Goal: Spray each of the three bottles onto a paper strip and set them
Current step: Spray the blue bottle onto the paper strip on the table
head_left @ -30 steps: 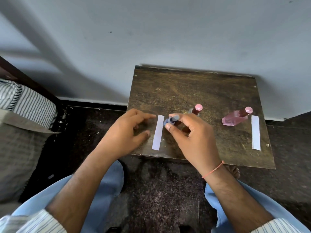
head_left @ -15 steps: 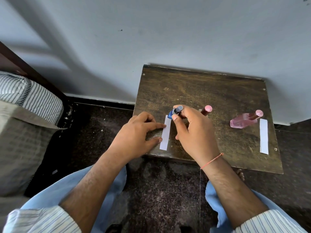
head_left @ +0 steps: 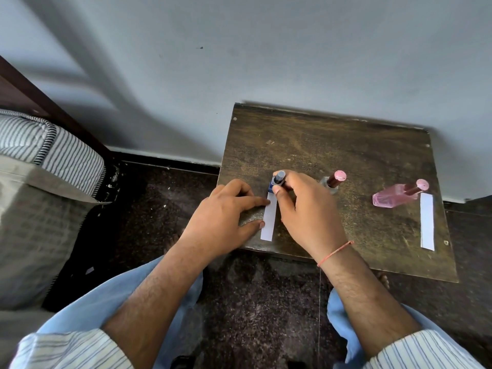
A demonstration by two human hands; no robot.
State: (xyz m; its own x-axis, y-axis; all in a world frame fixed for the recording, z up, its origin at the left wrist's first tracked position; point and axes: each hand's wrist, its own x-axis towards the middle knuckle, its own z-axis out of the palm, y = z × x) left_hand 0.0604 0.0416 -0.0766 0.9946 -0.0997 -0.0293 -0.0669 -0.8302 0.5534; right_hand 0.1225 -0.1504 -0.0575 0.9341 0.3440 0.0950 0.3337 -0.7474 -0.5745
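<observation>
My right hand (head_left: 306,211) grips a small blue bottle (head_left: 275,181) with a grey cap, at the far end of a white paper strip (head_left: 269,222) on the wooden table (head_left: 332,150). My left hand (head_left: 226,217) rests on the table with a fingertip pressing the strip's left edge. A clear bottle with a dark red, pink-topped cap (head_left: 332,182) stands just right of my right hand. A pink bottle (head_left: 394,195) stands further right, beside a second paper strip (head_left: 426,222).
The table stands against a grey wall (head_left: 266,62). A bed with a striped mattress (head_left: 48,150) is at the left. Dark speckled floor (head_left: 253,302) lies between my knees and the table's near edge.
My right hand has turned the blue bottle more upright and carried it to the strip's far end. My left fingertips have moved onto the strip's edge.
</observation>
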